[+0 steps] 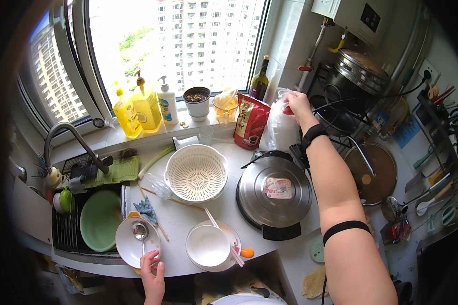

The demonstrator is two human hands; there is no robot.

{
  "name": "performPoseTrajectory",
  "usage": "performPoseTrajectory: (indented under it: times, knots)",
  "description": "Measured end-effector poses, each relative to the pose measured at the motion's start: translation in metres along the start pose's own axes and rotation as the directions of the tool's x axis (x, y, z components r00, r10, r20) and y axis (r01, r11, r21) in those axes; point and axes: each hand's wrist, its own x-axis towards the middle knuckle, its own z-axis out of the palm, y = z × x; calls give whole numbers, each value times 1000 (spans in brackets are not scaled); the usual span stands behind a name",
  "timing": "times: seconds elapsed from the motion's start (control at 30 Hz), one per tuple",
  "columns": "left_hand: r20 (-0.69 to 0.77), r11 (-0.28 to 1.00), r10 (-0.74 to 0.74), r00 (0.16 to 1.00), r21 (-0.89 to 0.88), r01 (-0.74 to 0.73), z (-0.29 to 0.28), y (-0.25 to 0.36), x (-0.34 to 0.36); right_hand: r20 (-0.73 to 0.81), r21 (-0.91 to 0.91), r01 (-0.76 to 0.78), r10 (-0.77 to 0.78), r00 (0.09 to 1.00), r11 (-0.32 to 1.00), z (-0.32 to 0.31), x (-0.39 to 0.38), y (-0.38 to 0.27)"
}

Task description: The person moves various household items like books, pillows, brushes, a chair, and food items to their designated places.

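Note:
At the back of the counter my right hand (299,108) is closed on the gathered top of a clear plastic bag (280,129) with something white inside. The bag stands beside a red pouch (251,122). My left hand (152,278) is at the front edge, fingers curled at the end of a metal spoon (140,231). The spoon's head rests inside a white bowl with orange handles (123,243); the hand partly covers the bowl's near rim. Nearby, a smaller white bowl (207,245) sits on a plate (233,235), with chopsticks (212,217) lying across the plate.
A round electric griddle (254,198) with a steel lid stands under my right forearm. A white colander (170,175) is mid-counter. A green basin (94,223) sits in the sink at left. Pump bottles (146,112) line the sill. Pots (341,81) stand at back right.

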Motion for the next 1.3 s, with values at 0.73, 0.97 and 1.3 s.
performPoseTrajectory:
  times: [0.73,0.97,1.3]
  knots:
    - [-271,967,-79,959,212,139,38,39,4,36,-712,-37,89,995,701,38,131,200]
    - [-240,975,-55,969,197,104,37,41,8,196,-958,162,127,972,235,57,43,67]
    - [-225,989,-39,974,134,71,26,29,-3,980,-139,949,-96,172,283,134,-149,96]
